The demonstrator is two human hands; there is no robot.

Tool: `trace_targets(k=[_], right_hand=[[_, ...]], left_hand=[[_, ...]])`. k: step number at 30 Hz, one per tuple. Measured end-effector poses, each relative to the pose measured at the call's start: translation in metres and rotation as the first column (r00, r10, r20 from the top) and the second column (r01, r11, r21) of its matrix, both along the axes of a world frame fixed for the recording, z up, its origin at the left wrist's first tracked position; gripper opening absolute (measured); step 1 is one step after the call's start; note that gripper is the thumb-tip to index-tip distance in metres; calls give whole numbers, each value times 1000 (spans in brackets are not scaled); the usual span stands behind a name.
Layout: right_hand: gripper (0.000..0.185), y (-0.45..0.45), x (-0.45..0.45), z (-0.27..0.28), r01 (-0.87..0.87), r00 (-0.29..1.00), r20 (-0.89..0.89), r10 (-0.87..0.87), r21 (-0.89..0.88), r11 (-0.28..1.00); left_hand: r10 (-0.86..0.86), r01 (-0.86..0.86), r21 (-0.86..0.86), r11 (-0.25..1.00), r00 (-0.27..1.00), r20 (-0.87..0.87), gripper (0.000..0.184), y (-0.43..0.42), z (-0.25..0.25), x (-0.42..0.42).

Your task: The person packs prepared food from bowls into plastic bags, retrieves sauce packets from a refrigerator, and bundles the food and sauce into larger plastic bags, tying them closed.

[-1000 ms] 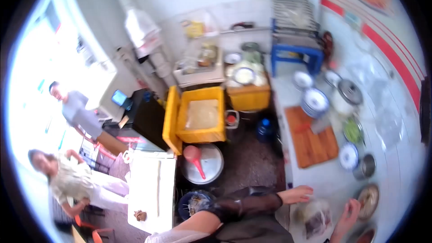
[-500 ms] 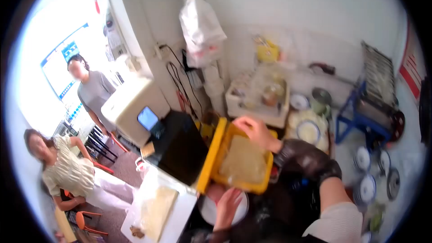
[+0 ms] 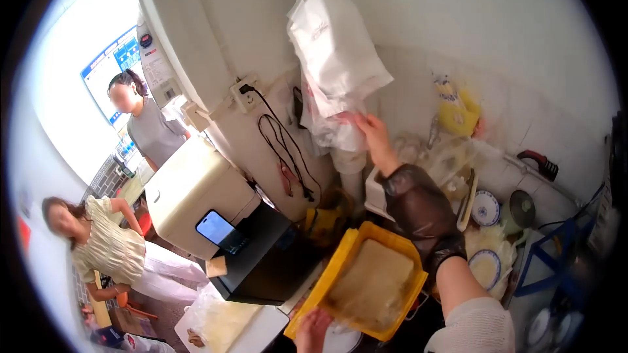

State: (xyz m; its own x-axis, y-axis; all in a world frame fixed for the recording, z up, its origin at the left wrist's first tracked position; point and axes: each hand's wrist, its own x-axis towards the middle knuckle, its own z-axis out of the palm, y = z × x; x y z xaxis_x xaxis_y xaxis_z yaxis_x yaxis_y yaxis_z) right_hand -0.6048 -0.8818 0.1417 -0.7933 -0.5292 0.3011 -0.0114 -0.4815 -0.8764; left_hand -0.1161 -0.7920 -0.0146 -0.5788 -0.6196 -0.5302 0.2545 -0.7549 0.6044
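My right hand (image 3: 374, 136), its forearm in a shiny dark brown sleeve cover, reaches up to a bundle of white plastic bags (image 3: 337, 39) hanging on the wall. Its fingers are closed on the loose lower end of the bags. At the bottom of the view, my left hand (image 3: 313, 332) is beside the near left corner of a yellow plastic crate (image 3: 318, 306). The fingers there are curled, and what they hold, if anything, is hidden. Inside the crate lies a flat, pale tan mass (image 3: 376, 281). A white bowl (image 3: 343, 340) shows partly below it.
Left of the crate stands a black box (image 3: 261, 268) with a phone (image 3: 219, 230) on it. A white table (image 3: 281, 320) carries a pale sheet in plastic. Plates (image 3: 486, 208) and a lidded pot (image 3: 519, 210) sit right. Two people (image 3: 108, 242) (image 3: 157, 131) stand left.
My right hand has moved from above the yellow crate up to the hanging plastic bags. My left hand has come to the crate's near left corner. The camera view has shifted.
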Motion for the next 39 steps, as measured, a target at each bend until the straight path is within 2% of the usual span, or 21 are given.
trace_targets(k=[2, 4, 6, 7, 8, 9, 10, 13, 15, 16, 18, 19, 20, 21, 22, 26, 32, 34, 35, 37, 39], right_hand=[[31, 12, -2, 11, 45, 988, -149, -37, 49, 998], [30, 23, -7, 32, 91, 951, -303, -60, 87, 992], [27, 18, -25, 71, -78, 996, 43, 83, -117, 990], [27, 8, -49, 69, -83, 995, 42, 89, -116, 990], [24, -9, -80, 53, -249, 949, 131, 287, -250, 936], [22, -18, -97, 42, -383, 856, 189, 481, -395, 835], [22, -19, -97, 39, -384, 854, 187, 485, -401, 832], [18, -10, -73, 26, -291, 856, 277, 436, -438, 850], [13, 5, -33, 39, -179, 908, 316, 274, -300, 937], [13, 14, -19, 47, -183, 909, 311, 278, -304, 935], [17, 30, 2, 66, -146, 988, -38, 150, 90, 985], [15, 40, 1, 73, 67, 969, -248, 3, 273, 960], [15, 53, 3, 82, 67, 970, -245, 3, 277, 958], [14, 67, 5, 94, 386, 804, -517, -294, 77, 919], [13, 76, 4, 102, 596, 485, -681, -549, -202, 777], [14, 34, -11, 104, 424, 496, -775, -393, -179, 888], [8, 27, -12, 121, 150, 675, -727, -128, -35, 988], [8, 40, -11, 128, 340, 184, -940, -289, -215, 915], [8, 46, -6, 131, 339, 184, -940, -287, -213, 916], [8, 59, 8, 134, 362, -337, -932, -136, -262, 895], [10, 74, 36, 119, 410, -312, -948, -66, -198, 890]], left_hand=[[-93, 103, -157, 982, 993, 70, 29, -18, 62, -51], [-142, 125, -448, 885, 990, -3, 28, -52, 59, -100], [-231, 152, -538, 829, 970, -82, 26, -78, 94, -155], [-251, 169, -569, 805, 966, -68, 27, -91, 106, -183], [-270, 188, -600, 778, 962, -49, 28, -105, 116, -212], [-302, 177, -608, 774, 947, -109, 29, -122, 129, -251], [-311, 170, -608, 775, 941, -133, 31, -131, 138, -273], [-333, 190, -529, 827, 924, -189, 35, -149, 161, -330], [-357, 219, -465, 858, 905, -231, 35, -153, 185, -369], [-321, 148, -431, 890, 875, -363, 32, -148, 202, -383], [-280, 78, -393, 916, 826, -489, 29, -153, 222, -400], [-220, -31, -426, 904, 822, -526, 24, -156, 225, -404], [-162, -137, -451, 882, 811, -562, 20, -156, 224, -408], [-140, -152, -457, 877, 828, -544, 15, -157, 223, -404], [-134, -156, -446, 881, 822, -553, 15, -158, 223, -404], [-192, -135, -533, 835, 836, -514, 14, -148, 220, -397], [-189, -137, -584, 800, 866, -463, 27, -155, 218, -385], [-133, -130, -659, 741, 934, -332, 37, -151, 214, -375], [-131, -131, -658, 742, 934, -333, 37, -148, 208, -373], [-405, 279, -361, 890, 848, -342, 42, -141, 197, -370], [-459, 279, -403, 872, 750, -476, 41, -122, 198, -362]])
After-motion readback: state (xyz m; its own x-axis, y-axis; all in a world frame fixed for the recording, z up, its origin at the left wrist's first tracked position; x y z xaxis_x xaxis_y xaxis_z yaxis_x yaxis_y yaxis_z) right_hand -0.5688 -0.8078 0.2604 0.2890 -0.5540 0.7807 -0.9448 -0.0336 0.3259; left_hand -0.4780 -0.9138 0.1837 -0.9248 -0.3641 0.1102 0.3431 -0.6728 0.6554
